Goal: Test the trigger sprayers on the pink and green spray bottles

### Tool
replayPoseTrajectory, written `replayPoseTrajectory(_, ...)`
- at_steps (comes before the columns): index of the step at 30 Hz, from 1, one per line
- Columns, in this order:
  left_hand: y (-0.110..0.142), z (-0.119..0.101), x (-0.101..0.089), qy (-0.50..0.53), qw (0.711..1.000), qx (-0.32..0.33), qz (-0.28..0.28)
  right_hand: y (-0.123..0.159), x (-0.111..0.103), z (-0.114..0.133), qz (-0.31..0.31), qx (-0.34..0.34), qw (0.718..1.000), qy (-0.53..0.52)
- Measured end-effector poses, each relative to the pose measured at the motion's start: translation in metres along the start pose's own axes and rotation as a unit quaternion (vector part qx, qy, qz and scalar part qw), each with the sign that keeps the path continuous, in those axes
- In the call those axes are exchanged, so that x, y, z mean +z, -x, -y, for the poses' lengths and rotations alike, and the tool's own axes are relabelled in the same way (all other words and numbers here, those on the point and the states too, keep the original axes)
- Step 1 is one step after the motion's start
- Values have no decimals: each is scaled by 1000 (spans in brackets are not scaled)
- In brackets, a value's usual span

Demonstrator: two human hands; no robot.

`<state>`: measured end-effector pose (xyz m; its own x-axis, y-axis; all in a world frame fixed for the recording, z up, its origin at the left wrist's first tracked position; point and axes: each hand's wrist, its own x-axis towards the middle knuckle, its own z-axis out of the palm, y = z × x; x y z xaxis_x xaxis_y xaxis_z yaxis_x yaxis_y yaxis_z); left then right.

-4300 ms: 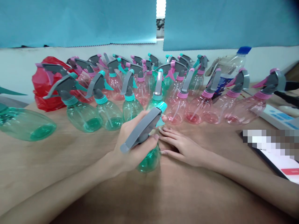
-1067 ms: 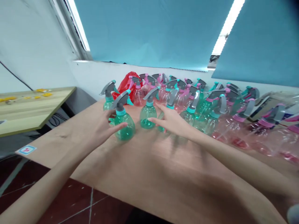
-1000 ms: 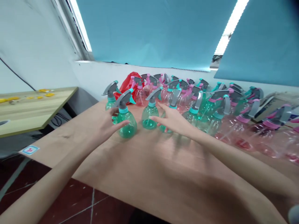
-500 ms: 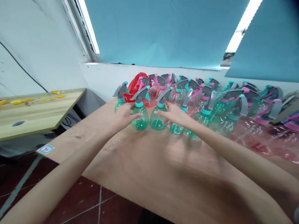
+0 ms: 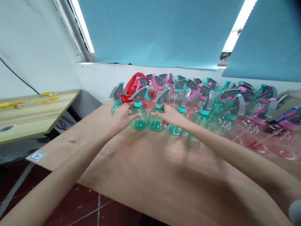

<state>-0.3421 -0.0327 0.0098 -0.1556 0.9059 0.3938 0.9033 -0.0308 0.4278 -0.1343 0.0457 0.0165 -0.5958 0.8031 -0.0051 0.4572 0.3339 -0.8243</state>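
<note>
Though a blue curtain [image 5: 152, 34] filled the far side, the brown table [image 5: 141, 169] held the work, with a red bag [image 5: 132, 86] at the back and rows of upright spray bottles [image 5: 198, 119] in front. Towards its left end, the first green bottle [image 5: 139, 124] and second green bottle [image 5: 154, 125] stood just beside each other, between the hands. The left hand [image 5: 121, 116] and right hand [image 5: 174, 116] were loosely curved at their outer sides, thumbs across the fronts; hidden fingers left their grip impossible to tell. Gentle, even pressure low down, clear of the triggers [image 5: 146, 95], seemed safest against tipping.
</note>
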Motion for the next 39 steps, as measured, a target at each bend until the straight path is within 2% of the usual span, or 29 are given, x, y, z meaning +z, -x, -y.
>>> replayPoseTrajectory(7,47,-7,-7,50,997,-14,-51,6,-3,1,16,-9,999,31)
replayPoseTrajectory(13,81,-28,-9,112,993,-47,-13,32,-7,-6,45,-51,991,114)
replayPoseTrajectory(17,81,-56,1,141,990,-10,15,61,-12,-11,35,-100,984,145)
replayPoseTrajectory(21,73,-104,11,192,979,31,68,96,-18,-17,31,-163,977,136)
replayPoseTrajectory(25,67,-150,23,250,962,75,80,132,-28,-22,43,-158,975,147)
replayPoseTrajectory(29,69,-186,43,299,948,75,74,160,-43,-33,57,-144,968,198)
replayPoseTrajectory(35,73,-224,77,327,937,97,75,185,-68,-69,1,-169,965,201)
replayPoseTrajectory(39,65,-238,98,369,919,109,88,197,-90,-94,20,-154,971,180)
